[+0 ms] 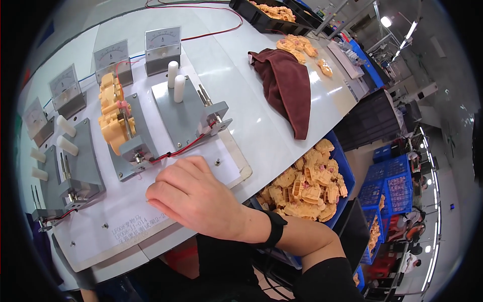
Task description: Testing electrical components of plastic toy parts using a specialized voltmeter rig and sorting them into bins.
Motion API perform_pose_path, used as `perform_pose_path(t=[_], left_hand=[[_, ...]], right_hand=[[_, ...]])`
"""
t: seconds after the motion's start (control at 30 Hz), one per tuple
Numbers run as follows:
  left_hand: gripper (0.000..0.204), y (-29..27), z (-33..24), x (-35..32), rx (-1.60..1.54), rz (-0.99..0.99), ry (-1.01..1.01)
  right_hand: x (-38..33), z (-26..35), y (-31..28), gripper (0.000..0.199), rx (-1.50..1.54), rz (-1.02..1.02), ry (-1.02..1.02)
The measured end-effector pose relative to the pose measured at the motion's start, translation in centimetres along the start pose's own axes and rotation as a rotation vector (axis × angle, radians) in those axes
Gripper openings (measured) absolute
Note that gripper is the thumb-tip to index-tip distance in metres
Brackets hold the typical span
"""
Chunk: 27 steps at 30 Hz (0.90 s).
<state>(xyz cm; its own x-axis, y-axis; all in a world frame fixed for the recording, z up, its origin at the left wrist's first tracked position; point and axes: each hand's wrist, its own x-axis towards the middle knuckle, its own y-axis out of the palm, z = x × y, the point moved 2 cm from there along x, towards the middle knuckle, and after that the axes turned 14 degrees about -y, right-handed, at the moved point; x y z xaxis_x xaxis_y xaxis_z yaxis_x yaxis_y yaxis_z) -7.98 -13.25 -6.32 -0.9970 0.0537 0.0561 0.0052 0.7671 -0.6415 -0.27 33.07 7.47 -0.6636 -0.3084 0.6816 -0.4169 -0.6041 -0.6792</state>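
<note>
My right hand [193, 196], with a black wristband [277, 229], is closed above the front part of a white board [113, 206]. Its fingers curl downward, and whatever they may hold is hidden. Just beyond it stands a grey test fixture [136, 150] with red and black wires. A yellow-orange plastic housing [111, 133] sits upright on this fixture, with metal pins against its side. To the right is another grey fixture [176, 113] with two white pegs and nothing mounted on it. My left hand does not show; only a bit of skin appears at the lower left edge.
Several analog meters [163, 43] line the board's back. More pegged fixtures [80, 156] stand left. A maroon cloth [284, 85] and loose yellow parts [298, 46] lie right. A blue crate [343, 163] full of yellow housings stands beside the table edge; a black bin [251, 17] is behind.
</note>
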Motion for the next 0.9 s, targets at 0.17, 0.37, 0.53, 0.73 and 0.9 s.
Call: perform_pose_path(t=[0.17, 0.37, 0.53, 0.73, 0.9], left_hand=[[0.077, 1.0, -5.8, -0.5, 0.269, -0.023, 0.127], [0.072, 0.8, 2.1, 0.3, 0.096, -0.054, 0.043], [0.069, 0.6, 5.8, 0.6, -0.025, -0.074, 0.019], [0.066, 0.9, 1.5, -0.6, 0.322, -0.251, 0.166], [0.028, 3.5, -11.4, 0.9, 0.583, -0.187, 0.19]], right_hand=[[0.0, 0.0, 0.0, 0.017, 0.001, -0.003, -0.027], [0.0, 0.1, 0.0, 0.017, -0.003, -0.009, -0.028], [0.1, -0.1, 0.2, 0.018, 0.0, -0.029, -0.022], [0.6, 0.4, -0.1, 0.019, -0.015, -0.004, -0.015], [0.0, 0.4, -0.9, 0.017, -0.003, 0.041, 0.04]])
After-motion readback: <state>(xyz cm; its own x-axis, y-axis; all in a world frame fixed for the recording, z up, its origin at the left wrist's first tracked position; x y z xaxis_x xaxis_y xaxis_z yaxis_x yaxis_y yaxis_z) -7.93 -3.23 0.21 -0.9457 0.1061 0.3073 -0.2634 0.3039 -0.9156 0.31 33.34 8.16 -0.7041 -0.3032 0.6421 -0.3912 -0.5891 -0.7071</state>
